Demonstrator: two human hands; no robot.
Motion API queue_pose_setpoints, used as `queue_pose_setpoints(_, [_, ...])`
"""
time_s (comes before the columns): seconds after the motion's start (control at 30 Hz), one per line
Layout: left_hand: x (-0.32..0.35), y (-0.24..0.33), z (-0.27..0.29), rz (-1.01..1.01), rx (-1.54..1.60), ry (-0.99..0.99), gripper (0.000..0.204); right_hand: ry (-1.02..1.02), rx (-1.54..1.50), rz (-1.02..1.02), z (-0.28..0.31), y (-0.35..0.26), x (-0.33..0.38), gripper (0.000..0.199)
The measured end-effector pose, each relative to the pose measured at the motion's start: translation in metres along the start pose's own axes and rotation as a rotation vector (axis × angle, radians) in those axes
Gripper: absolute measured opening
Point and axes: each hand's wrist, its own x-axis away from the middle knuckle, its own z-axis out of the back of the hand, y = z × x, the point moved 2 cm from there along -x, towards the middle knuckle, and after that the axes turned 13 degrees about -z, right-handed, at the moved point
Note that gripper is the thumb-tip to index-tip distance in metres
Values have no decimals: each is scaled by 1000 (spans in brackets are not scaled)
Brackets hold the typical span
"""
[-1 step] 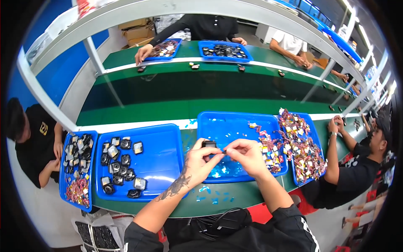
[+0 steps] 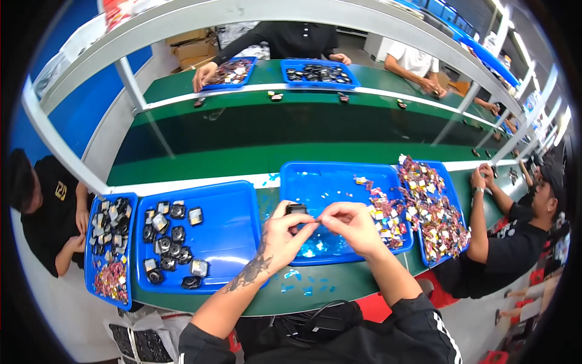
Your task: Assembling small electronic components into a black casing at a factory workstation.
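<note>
Right now your left hand point(image 2: 285, 233) pinches a small black part point(image 2: 296, 210) just above the near rim of the middle blue tray point(image 2: 321, 182), while your right hand point(image 2: 351, 224) has its fingertips closed on something thin at the part's edge. Pull too sharply and the part could slip, I'd judge, dropping among the clear scraps point(image 2: 315, 249) beneath your hands.
</note>
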Motion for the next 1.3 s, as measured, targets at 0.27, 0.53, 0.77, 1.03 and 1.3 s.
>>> queue_pose_setpoints(0.27, [-2,13,-10,-320,-282,9,11,20,191,-68,16,2,-17,12])
queue_pose_setpoints(0.53, [11,-29,15,185,140,243,7,372,730,484,-7,18,-34,12])
queue_pose_setpoints(0.77, [3,-27,-2,140,277,200,8,359,730,418,-7,9,-8,12])
queue_pose_setpoints(1.03, [2,-28,-8,63,279,126,7,163,371,467,-16,4,-15,11])
queue_pose_setpoints(1.3, [-6,-6,-3,210,605,224,50,284,338,350,-4,-4,-6,17])
